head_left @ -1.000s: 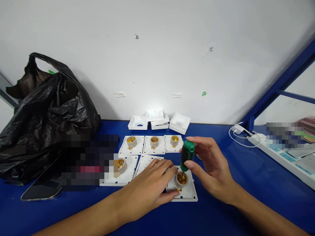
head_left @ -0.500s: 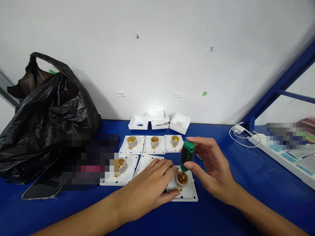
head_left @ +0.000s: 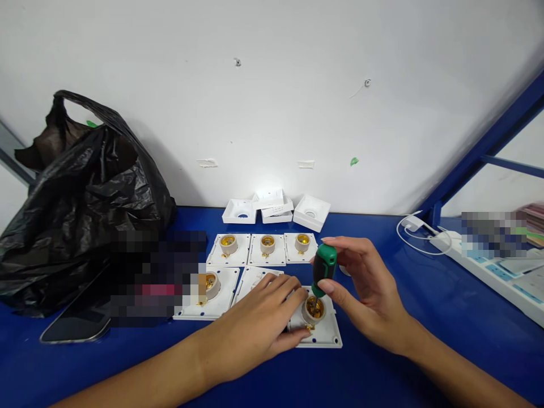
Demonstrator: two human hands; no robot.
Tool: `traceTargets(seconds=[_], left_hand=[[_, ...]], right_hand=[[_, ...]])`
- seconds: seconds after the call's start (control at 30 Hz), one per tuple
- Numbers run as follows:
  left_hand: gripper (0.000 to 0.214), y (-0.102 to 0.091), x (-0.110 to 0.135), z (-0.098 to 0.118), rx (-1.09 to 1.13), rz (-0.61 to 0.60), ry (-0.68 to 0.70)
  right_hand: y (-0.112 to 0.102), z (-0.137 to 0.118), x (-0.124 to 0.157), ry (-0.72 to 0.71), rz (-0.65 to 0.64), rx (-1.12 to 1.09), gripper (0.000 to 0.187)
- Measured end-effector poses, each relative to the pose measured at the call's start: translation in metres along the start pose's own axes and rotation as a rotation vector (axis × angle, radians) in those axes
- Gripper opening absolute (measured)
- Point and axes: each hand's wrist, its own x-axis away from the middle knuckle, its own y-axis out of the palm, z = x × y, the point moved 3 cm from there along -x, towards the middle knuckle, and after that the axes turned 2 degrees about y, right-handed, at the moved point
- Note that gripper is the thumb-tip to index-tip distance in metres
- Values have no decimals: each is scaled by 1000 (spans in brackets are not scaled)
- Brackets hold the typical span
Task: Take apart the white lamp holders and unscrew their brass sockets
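My right hand [head_left: 365, 289] pinches the green and black handle of a small screwdriver [head_left: 323, 267], held nearly upright with its tip down inside the brass cup of a lamp socket [head_left: 315, 309]. That socket sits on a white square plate [head_left: 325, 331] near the front of the blue table [head_left: 425, 306]. My left hand [head_left: 255, 326] lies on the plate's left side, fingers curled against the socket and pressing it down.
Several more white plates with brass sockets [head_left: 267, 248] lie in rows behind. White square covers [head_left: 276, 207] are stacked by the wall. A black plastic bag [head_left: 80, 198] fills the left; a phone [head_left: 76, 324] lies in front of it. A white power strip [head_left: 493, 272] and cable [head_left: 414, 232] are at right.
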Motion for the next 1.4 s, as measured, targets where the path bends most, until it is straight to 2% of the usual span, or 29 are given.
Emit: traceTargets(seconds=[0.83, 1.27, 1.4], left_hand=[[39, -1, 1, 1, -27, 24, 18], [31, -3, 2, 2, -33, 27, 9], [32, -2, 2, 2, 14, 48, -18]], right_hand=[[-1, 1, 0, -28, 1, 38, 57], [-5, 2, -2, -46, 77, 44, 55], [-3, 5, -3, -28, 61, 48, 57]])
